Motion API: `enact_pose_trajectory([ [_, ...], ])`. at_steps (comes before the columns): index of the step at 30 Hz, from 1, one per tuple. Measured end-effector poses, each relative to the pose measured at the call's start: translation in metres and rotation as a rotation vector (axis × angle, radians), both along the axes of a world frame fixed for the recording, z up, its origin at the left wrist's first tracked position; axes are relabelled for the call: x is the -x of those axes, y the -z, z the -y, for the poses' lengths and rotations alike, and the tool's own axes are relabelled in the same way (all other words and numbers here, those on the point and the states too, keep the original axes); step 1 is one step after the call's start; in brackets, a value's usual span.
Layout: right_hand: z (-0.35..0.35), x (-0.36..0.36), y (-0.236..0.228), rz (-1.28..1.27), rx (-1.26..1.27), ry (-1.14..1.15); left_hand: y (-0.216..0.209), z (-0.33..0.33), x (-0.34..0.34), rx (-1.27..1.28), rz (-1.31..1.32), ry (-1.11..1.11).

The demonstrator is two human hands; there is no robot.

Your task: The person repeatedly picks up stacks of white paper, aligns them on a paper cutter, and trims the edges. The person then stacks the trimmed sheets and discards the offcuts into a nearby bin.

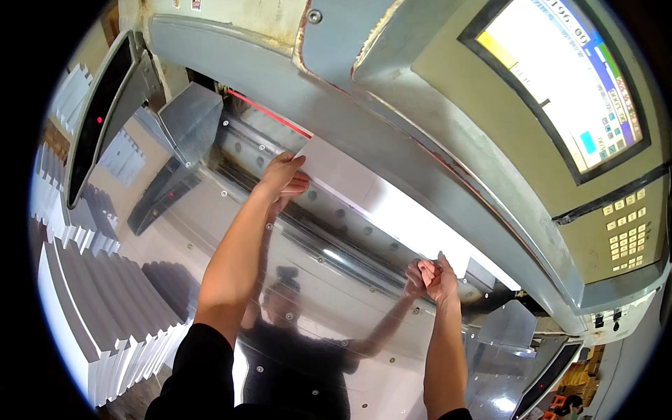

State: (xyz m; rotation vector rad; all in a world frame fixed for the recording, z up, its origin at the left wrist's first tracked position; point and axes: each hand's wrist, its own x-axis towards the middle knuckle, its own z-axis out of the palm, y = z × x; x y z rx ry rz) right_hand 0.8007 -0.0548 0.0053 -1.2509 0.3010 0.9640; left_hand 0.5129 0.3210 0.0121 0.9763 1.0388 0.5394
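A long white stack of paper [381,197] lies slantwise on the metal bed of a paper cutter, its far side under the machine's grey beam. My left hand [283,175] is at its left end, thumb and fingers closed against the corner. At the right end, the curled fingers and thumb of my right hand [439,280] close on the near corner. The stack lies flat between both hands. A red light line [269,112] runs just left of the stack. The shiny steel table [336,294] mirrors my arms and torso.
Tall piles of white paper [112,308] stand at the left. Dark sensor posts with red lights flank the table, the left post [101,119] and right post [549,381]. A lit screen [560,84] and keypad [626,231] are at upper right. Low metal guards [190,122] edge the bed.
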Motion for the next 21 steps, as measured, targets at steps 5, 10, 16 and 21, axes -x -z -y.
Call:
enact_pose_trajectory([
  [5, 0.000, -0.021, 0.018, 0.063, 0.064, 0.019, 0.021, 0.015, -0.026, -0.193, 0.026, -0.163],
  [10, -0.013, -0.042, 0.019, 0.052, 0.048, -0.010, 0.058, -0.020, -0.049, -0.512, -0.265, -0.116],
  [16, -0.027, -0.063, 0.016, 0.110, 0.088, 0.019, 0.036, -0.036, -0.071, -0.573, -0.412, 0.080],
  [21, -0.052, -0.080, 0.015, 0.127, 0.097, -0.014, 0.046, -0.059, -0.093, -0.543, -0.433, 0.142],
])
